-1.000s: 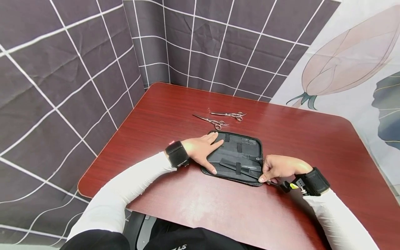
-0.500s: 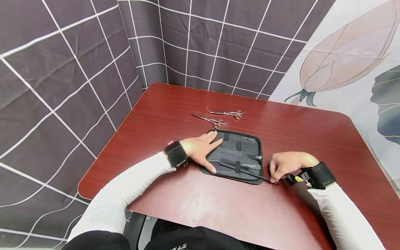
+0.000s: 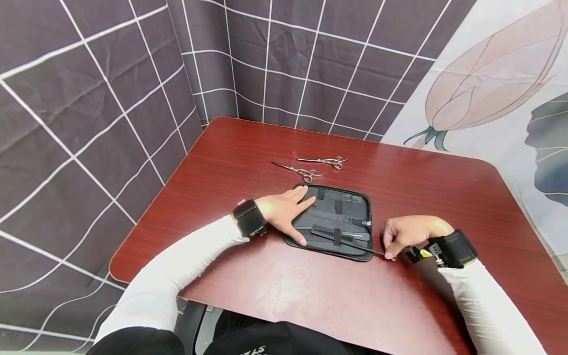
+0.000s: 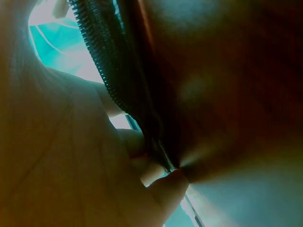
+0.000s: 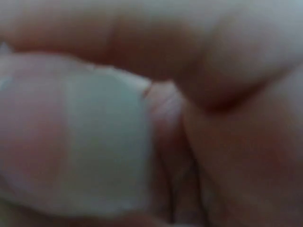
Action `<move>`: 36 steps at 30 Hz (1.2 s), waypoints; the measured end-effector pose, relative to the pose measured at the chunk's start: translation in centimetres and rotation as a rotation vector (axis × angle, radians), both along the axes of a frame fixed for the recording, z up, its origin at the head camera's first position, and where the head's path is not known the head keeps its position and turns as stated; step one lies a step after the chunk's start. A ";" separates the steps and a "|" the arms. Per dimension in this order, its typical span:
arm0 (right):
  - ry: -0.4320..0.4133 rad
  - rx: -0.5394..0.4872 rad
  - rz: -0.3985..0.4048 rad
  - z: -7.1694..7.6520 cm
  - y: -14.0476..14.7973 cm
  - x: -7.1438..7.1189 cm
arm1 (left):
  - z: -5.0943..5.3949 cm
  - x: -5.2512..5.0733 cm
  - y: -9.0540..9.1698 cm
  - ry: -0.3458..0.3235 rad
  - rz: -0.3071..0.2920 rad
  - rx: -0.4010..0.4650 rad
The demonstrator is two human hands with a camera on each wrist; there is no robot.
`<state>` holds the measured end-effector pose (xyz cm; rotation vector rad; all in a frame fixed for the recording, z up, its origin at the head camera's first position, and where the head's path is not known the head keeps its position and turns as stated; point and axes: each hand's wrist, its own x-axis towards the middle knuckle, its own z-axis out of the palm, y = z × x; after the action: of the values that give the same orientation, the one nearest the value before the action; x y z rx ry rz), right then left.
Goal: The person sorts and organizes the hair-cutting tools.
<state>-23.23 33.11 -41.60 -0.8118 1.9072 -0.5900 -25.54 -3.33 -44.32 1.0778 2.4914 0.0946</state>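
A black zip case [image 3: 328,192] lies open on the table, with straps and pockets inside. My left hand [image 3: 284,212] rests spread on its left side, fingers straight. A slim black tool [image 3: 361,247], wider at its left end, passes under an elastic strap [image 3: 337,237]. Its thin right end sticks out past the case, and my right hand [image 3: 408,234] pinches that end between thumb and fingers. Beside it in the case lies a black comb [image 3: 317,238]. In the left wrist view the case's zip edge [image 4: 94,52] runs along my hand. The right wrist view shows only blurred fingers [image 5: 104,142].
Two pairs of silver scissors lie behind the case: one pair [image 3: 306,173] nearer, the other pair [image 3: 330,161] farther back. The reddish-brown table [image 3: 230,162] has a left edge beside a dark grid-patterned curtain [image 3: 133,88].
My right hand has moved right, away from the case's edge, and the slim black tool has slid out farther with it. In the last half second little has changed. The left hand stays put.
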 end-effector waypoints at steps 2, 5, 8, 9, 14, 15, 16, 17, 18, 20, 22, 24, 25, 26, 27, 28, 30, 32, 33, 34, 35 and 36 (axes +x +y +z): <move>0.000 -0.001 0.006 0.0 0.1 -0.1 | -0.1 0.0 0.0 0.003 0.002 -0.002; 0.006 -0.008 0.017 -0.1 0.1 -0.1 | -0.1 -0.1 0.1 0.008 0.001 -0.005; 0.014 -0.029 0.036 -0.2 0.1 -0.2 | 0.0 0.0 0.1 0.006 -0.001 -0.003; 0.020 -0.042 0.045 -0.2 0.1 -0.2 | 0.1 0.0 0.0 0.005 -0.002 -0.002; 0.041 -0.087 0.056 -0.4 0.0 -0.3 | 0.3 0.2 0.0 0.004 -0.003 0.003; 0.040 -0.089 0.051 -0.4 0.0 -0.3 | 0.3 0.2 0.0 0.004 -0.002 0.005; 0.040 -0.087 0.047 -0.4 0.0 -0.3 | 0.3 0.2 0.0 0.002 -0.002 0.005; 0.040 -0.084 0.046 -0.4 0.0 -0.3 | 0.3 0.2 0.0 0.002 -0.002 0.008; 0.041 -0.084 0.047 -0.4 0.0 -0.3 | 0.4 0.2 0.0 0.000 -0.003 0.009; 0.043 -0.088 0.051 -0.4 0.0 -0.3 | 0.4 0.2 0.0 -0.002 -0.005 0.011; 0.044 -0.098 0.056 -0.4 -0.1 -0.3 | 0.4 0.2 0.0 -0.004 -0.006 0.011; 0.044 -0.113 0.062 -0.4 -0.1 -0.4 | 0.4 0.2 -0.1 -0.004 -0.007 0.013; 0.041 -0.119 0.064 -0.4 -0.2 -0.4 | 0.5 0.2 -0.1 -0.005 -0.007 0.014; 0.039 -0.125 0.067 -0.4 -0.2 -0.4 | 0.4 0.1 -0.1 -0.005 -0.008 0.015; 0.036 -0.129 0.068 -0.5 -0.2 -0.4 | 0.5 0.1 -0.1 -0.005 -0.008 0.015; 0.034 -0.133 0.069 -0.5 -0.2 -0.4 | 0.5 0.2 0.0 -0.007 -0.009 0.017; 0.031 -0.140 0.072 -0.6 -0.2 -0.3 | 0.5 0.2 -0.1 -0.010 -0.008 0.020; 0.032 -0.142 0.073 -0.6 -0.2 -0.3 | 0.5 0.2 -0.1 -0.011 -0.007 0.022; 0.033 -0.143 0.072 -0.6 -0.2 -0.3 | 0.5 0.2 -0.1 -0.012 -0.006 0.022; 0.036 -0.144 0.072 -0.6 -0.3 -0.3 | 0.5 0.2 -0.1 -0.012 -0.005 0.021; 0.038 -0.144 0.071 -0.6 -0.3 -0.3 | 0.4 0.2 -0.1 -0.012 -0.004 0.020; 0.041 -0.143 0.070 -0.6 -0.3 -0.3 | 0.4 0.1 -0.1 -0.011 -0.004 0.018</move>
<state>-23.50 32.83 -42.21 -0.9846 1.8817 -0.6768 -25.40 -3.41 -43.89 1.0869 2.4830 0.1220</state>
